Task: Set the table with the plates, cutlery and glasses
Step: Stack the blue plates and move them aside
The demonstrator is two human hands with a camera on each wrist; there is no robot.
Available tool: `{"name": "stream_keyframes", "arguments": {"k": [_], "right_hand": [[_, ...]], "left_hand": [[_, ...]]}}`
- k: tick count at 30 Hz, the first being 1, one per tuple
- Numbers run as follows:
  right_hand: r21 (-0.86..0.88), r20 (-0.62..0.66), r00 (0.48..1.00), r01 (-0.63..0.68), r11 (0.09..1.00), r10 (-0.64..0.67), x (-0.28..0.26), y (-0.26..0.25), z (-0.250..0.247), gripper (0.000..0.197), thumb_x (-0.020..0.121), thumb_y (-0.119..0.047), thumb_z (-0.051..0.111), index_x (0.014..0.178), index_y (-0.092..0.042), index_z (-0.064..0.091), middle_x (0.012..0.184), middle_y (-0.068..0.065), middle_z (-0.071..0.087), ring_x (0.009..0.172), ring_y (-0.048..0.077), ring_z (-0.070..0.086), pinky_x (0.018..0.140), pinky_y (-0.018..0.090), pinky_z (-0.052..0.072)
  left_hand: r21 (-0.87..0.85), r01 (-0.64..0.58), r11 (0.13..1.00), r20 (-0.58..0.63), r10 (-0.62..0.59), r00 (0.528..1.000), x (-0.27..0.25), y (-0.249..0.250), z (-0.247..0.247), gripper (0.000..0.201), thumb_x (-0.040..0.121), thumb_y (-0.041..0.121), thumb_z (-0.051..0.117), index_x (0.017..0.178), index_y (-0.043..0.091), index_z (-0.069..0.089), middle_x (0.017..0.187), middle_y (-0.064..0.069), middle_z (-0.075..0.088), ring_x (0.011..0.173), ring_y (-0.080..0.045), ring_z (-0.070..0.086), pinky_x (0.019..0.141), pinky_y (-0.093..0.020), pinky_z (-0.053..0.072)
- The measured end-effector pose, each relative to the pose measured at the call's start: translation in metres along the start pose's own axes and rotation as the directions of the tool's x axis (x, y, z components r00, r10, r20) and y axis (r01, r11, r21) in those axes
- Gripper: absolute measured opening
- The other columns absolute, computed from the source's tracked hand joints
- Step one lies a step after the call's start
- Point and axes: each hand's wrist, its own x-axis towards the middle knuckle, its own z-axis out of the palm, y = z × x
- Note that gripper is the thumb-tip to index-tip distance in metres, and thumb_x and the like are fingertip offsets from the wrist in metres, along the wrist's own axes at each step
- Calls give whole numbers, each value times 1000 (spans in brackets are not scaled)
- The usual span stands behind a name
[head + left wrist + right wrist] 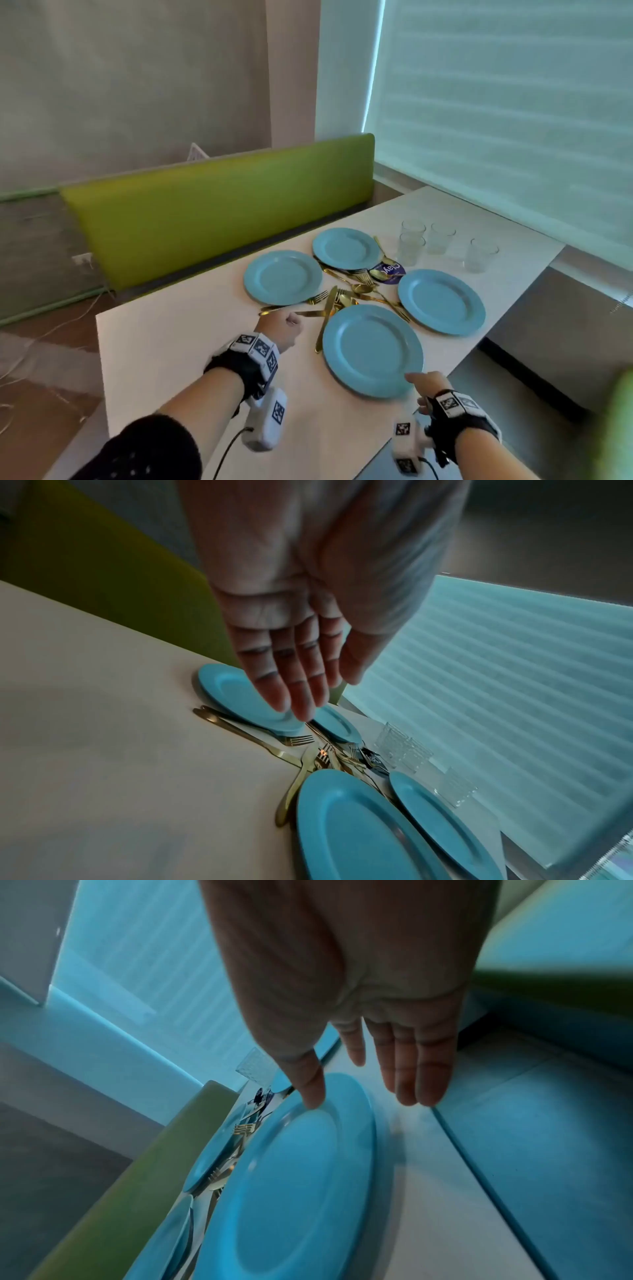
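Four blue plates lie in a ring on the white table (164, 342): a near plate (371, 349), a left plate (282, 277), a back plate (346, 248) and a right plate (442, 301). A heap of gold cutlery (346, 294) sits between them. Several clear glasses (411, 246) stand at the back right. My right hand (424, 380) is at the near plate's (298, 1177) front right rim, with the thumb (313, 1096) on the rim and the fingers straight past the edge. My left hand (308, 693) hovers flat above the table, beside a gold knife (308, 313).
A green padded bench back (219, 212) runs along the table's far left side. A round purple label (388, 270) lies under the cutlery by the glasses. The table's right edge drops off just beyond the right plate. A bright blind (513, 120) fills the right wall.
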Motion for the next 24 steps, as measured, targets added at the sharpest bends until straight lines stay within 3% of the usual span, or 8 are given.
{"name": "stream_keyframes", "arguments": {"k": [2, 4, 6, 7, 10, 18, 21, 24], "right_hand": [[15, 9, 1000, -14, 1000, 14, 10, 1, 2, 32, 83, -23, 67, 104, -2, 55, 79, 9, 52, 84, 26, 49, 78, 35, 46], [60, 33, 999, -28, 998, 26, 15, 0, 1, 38, 83, -23, 66, 107, 6, 60, 78, 12, 56, 78, 27, 54, 80, 40, 52], [129, 44, 998, -53, 990, 48, 10, -2, 0, 27, 88, -22, 62, 89, 5, 59, 67, 15, 55, 50, 25, 57, 50, 33, 53], [169, 56, 997, -67, 983, 59, 14, -2, -1, 26, 90, -20, 59, 81, 3, 55, 61, 15, 52, 34, 21, 51, 37, 24, 44], [275, 107, 992, -90, 957, 63, 19, -7, -9, 29, 95, -21, 53, 75, 0, 50, 59, 14, 46, 19, 15, 40, 29, 15, 36], [292, 226, 968, 37, 956, -107, 24, -44, -69, 25, 101, -21, 42, 88, -2, 53, 65, 13, 51, 52, 23, 49, 48, 30, 48], [248, 258, 952, 97, 964, -162, 31, -63, -101, 26, 101, -22, 41, 87, -5, 55, 77, 15, 59, 63, 26, 56, 55, 32, 50], [268, 304, 933, 109, 957, -191, 45, -79, -129, 26, 101, -23, 41, 94, -4, 58, 86, 16, 62, 71, 28, 58, 63, 36, 51]], "left_hand": [[-18, 24, 1000, -35, -25, 999, 8, 0, 3, 2, 90, 18, 54, 88, 16, 54, 85, 0, 58, 72, -17, 61, 54, -17, 42], [-12, 52, 999, -30, -52, 998, 18, 0, 8, 3, 90, 19, 54, 90, 16, 54, 88, -2, 59, 76, -19, 61, 58, -20, 43], [-3, 64, 998, -24, -64, 998, 26, 2, 16, 2, 90, 18, 54, 88, 17, 53, 90, -3, 60, 78, -20, 62, 66, -22, 45], [8, 69, 998, -28, -69, 997, 33, 5, 19, 3, 89, 18, 54, 87, 17, 53, 90, -3, 60, 79, -20, 62, 69, -23, 45], [86, 70, 994, -34, -67, 997, 48, 18, 30, 3, 89, 20, 54, 86, 20, 53, 90, -2, 62, 81, -19, 62, 70, -24, 46], [174, 101, 980, -46, -94, 995, 91, 58, 66, 14, 88, 20, 56, 100, 14, 61, 108, -6, 66, 95, -21, 63, 84, -28, 49], [204, 124, 971, -63, -113, 992, 105, 68, 79, 8, 90, 25, 55, 87, 18, 56, 105, -5, 64, 93, -22, 61, 86, -30, 49], [243, 160, 957, -36, -156, 987, 121, 80, 92, 32, 94, 40, 47, 106, 12, 57, 109, -10, 63, 99, -26, 59, 82, -28, 43]]}}
